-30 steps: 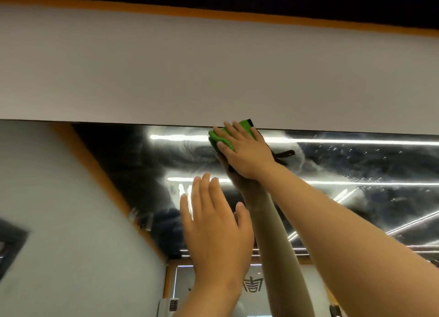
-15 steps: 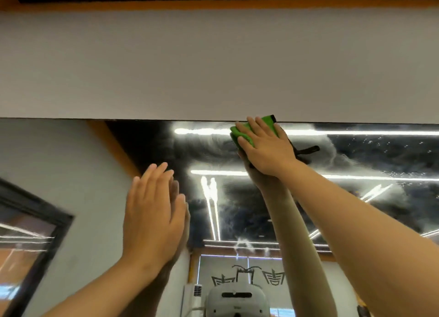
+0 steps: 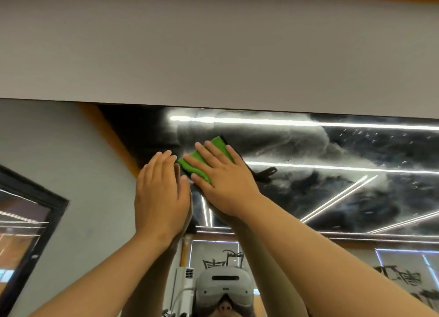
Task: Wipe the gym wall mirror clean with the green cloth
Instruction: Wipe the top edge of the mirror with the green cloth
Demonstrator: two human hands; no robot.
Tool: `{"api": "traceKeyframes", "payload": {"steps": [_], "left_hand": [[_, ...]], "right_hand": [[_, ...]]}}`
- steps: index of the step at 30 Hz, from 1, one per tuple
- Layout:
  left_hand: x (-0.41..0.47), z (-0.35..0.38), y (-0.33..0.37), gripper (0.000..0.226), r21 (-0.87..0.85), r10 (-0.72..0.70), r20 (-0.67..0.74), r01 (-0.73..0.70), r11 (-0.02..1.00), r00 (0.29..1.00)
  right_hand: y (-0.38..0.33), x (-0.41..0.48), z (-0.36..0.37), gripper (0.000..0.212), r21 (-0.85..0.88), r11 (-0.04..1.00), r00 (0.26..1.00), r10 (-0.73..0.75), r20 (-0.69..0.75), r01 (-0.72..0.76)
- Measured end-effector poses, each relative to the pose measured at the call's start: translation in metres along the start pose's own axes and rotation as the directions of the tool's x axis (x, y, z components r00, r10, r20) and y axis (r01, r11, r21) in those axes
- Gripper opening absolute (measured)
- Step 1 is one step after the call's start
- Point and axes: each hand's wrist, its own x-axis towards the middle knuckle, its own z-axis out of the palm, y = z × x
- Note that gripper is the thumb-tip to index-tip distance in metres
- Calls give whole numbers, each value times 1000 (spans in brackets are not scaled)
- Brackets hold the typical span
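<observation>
The wall mirror (image 3: 332, 186) fills the lower half of the view, streaked with hazy wet smears near its top edge. My right hand (image 3: 223, 183) presses the folded green cloth (image 3: 204, 158) flat against the glass with straight fingers, a little below the mirror's top edge. A black edge and loop of the cloth stick out to the right of the hand. My left hand (image 3: 161, 195) lies flat on the glass with straight fingers, just left of the cloth and nearly touching it. Both arms are mirrored in the glass behind them.
A plain grey wall (image 3: 213, 50) runs above the mirror's top edge. The mirror reflects ceiling light strips, a black-framed panel (image 3: 26, 221) at the left, and a white headset (image 3: 223, 286) at the bottom.
My right hand has slid the cloth down and to the left, away from the mirror's top edge. My left hand has moved right, close beside the cloth.
</observation>
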Motion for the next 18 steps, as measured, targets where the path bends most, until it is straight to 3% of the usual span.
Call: {"api": "traceKeyframes", "payload": {"steps": [3,8,13,18], "left_hand": [[0,1,1,43,0,73,-7,-73,997,997],[0,6,8,54,106,267,33,-269,957,963],[3,24,55,49,20,200,-9,-200,980,980],[-3,61,123,47,-61,125,26,-123,991,992]], "right_hand": [[12,-18,-2,57,25,999,1000,29,2,-29],[65,-49,-17,73,0,986,986,164,-28,-164],[130,-83,-29,56,-7,956,954,290,-75,-292],[190,-125,-42,54,-21,942,940,334,-66,-336]]}}
